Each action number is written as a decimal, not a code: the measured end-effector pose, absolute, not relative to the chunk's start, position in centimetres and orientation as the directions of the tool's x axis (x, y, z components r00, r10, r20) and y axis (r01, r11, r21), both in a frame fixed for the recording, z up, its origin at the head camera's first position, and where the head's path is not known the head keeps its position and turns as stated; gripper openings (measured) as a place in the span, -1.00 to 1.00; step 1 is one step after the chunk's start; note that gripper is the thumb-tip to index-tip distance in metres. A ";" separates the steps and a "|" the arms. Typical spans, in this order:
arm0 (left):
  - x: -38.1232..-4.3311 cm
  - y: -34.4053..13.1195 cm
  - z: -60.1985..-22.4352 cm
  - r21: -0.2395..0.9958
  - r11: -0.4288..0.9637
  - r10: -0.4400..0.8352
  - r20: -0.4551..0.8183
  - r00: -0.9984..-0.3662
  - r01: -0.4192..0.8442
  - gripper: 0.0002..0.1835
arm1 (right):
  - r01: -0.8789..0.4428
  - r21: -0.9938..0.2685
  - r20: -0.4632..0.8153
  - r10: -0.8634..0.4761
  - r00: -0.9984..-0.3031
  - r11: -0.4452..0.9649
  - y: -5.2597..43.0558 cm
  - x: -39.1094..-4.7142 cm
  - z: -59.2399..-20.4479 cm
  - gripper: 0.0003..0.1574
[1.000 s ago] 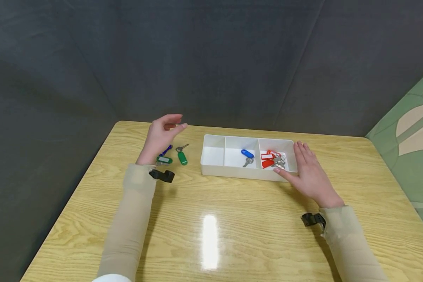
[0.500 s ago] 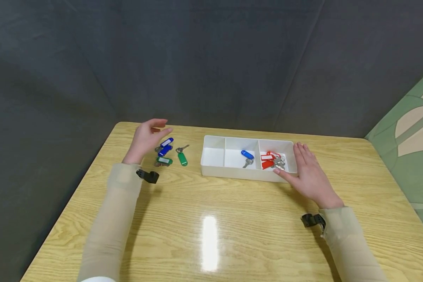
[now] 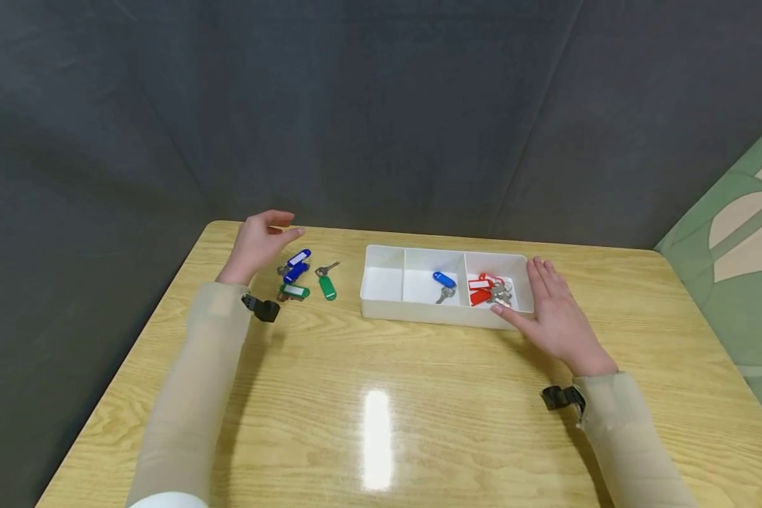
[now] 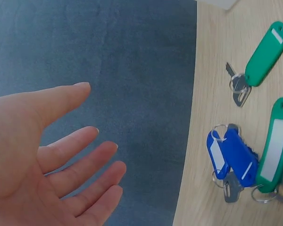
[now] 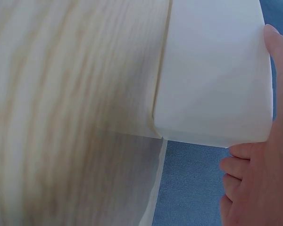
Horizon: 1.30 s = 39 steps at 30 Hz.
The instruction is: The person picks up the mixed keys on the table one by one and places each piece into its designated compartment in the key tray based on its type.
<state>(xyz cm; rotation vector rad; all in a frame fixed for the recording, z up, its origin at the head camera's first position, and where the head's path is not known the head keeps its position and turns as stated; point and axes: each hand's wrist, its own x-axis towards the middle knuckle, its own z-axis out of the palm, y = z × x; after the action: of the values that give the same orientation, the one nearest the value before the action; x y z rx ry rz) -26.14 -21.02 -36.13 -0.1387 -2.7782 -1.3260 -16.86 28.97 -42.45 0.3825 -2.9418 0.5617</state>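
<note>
My left hand [image 3: 257,243] hovers with relaxed fingers near the table's back left, holding nothing. To its right lie two keys with blue tags [image 3: 296,272], overlapping, and two with green tags [image 3: 327,288]; the left wrist view shows the blue tags [image 4: 240,157] beside a green tag [image 4: 275,146]. My right hand [image 3: 561,317] rests against the right end of a white three-compartment tray [image 3: 419,312], fingers straight along the end wall, thumb at the front rim. One blue-tagged key [image 3: 444,279] is in the middle compartment; several red-tagged keys [image 3: 480,298] fill the right one.
The wooden table [image 3: 292,395] carries everything, with a bright reflection at its middle. A dark cloth backdrop [image 3: 381,113] rises behind the back edge. A green leaf-patterned panel [image 3: 756,282] stands to the right.
My left hand has moved left from above the loose keys, and the blue tags now show fully. My right hand stays at the tray.
</note>
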 end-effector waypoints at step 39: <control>-28.8 -22.4 -41.6 0.674 0.731 0.014 -0.169 -0.985 -0.105 -0.48 | -0.269 -0.347 0.163 -0.225 -0.961 0.899 28.9 -16.7 -42.4 0.35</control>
<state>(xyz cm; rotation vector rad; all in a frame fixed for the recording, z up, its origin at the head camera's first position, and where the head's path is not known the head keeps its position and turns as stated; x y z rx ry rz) -28.82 -22.39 -41.57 0.0817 -3.0736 -1.2126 -16.74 28.86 -42.40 0.3841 -2.9449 0.5634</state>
